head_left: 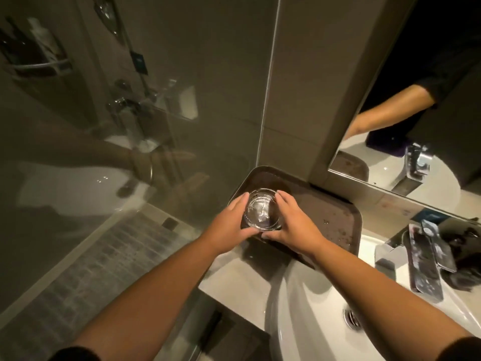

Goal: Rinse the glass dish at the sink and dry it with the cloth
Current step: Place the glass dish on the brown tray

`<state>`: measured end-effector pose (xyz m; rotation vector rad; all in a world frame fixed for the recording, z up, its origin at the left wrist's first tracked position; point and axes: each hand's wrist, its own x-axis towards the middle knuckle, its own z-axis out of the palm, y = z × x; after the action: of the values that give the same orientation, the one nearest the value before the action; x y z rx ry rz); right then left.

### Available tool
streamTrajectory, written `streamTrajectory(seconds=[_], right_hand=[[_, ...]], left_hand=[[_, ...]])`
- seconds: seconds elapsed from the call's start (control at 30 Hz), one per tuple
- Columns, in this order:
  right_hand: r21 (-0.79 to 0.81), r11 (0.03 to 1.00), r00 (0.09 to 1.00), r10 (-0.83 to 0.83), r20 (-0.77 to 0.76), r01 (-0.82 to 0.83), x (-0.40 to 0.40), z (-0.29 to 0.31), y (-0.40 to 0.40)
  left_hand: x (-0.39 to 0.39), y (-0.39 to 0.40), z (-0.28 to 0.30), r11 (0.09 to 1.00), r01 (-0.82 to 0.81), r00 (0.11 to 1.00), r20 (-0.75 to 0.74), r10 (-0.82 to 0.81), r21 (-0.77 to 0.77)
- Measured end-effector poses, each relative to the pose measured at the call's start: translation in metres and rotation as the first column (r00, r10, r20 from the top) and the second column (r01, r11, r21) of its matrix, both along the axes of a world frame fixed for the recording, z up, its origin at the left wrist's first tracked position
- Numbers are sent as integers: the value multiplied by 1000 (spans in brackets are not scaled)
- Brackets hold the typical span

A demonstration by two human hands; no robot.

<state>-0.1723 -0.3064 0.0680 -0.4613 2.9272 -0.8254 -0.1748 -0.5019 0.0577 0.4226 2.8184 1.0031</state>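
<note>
A round clear glass dish (pixel 262 211) sits over the near left part of a dark brown tray (pixel 335 217) beside the sink. My left hand (pixel 229 225) cups its left side and my right hand (pixel 296 225) cups its right side, thumbs meeting at the near rim. Whether the dish rests on the tray or is lifted I cannot tell. The white sink basin (pixel 312 308) lies to the lower right, with its drain (pixel 352 318) in view. A dark cloth (pixel 466 267) lies at the far right edge beside the tap.
A chrome tap (pixel 426 261) stands behind the basin at the right. A mirror (pixel 416 105) hangs above it. A glass shower partition (pixel 130 126) fills the left, with a tiled floor (pixel 91 269) below. The counter edge drops off at the lower left of the tray.
</note>
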Motion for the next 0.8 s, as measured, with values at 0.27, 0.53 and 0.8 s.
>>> streamTrajectory(seconds=[0.27, 0.53, 0.8], right_hand=[[-15, 998, 997, -65, 41, 65, -70, -17, 42], [-61, 989, 985, -129, 118, 137, -105, -49, 58], [-11, 991, 984, -127, 127, 130, -119, -54, 62]], left_hand=[[-83, 42, -13, 990, 61, 998, 29, -58, -127], [-125, 58, -33, 983, 108, 992, 74, -98, -148], [-137, 63, -40, 971, 109, 994, 45, -102, -213]])
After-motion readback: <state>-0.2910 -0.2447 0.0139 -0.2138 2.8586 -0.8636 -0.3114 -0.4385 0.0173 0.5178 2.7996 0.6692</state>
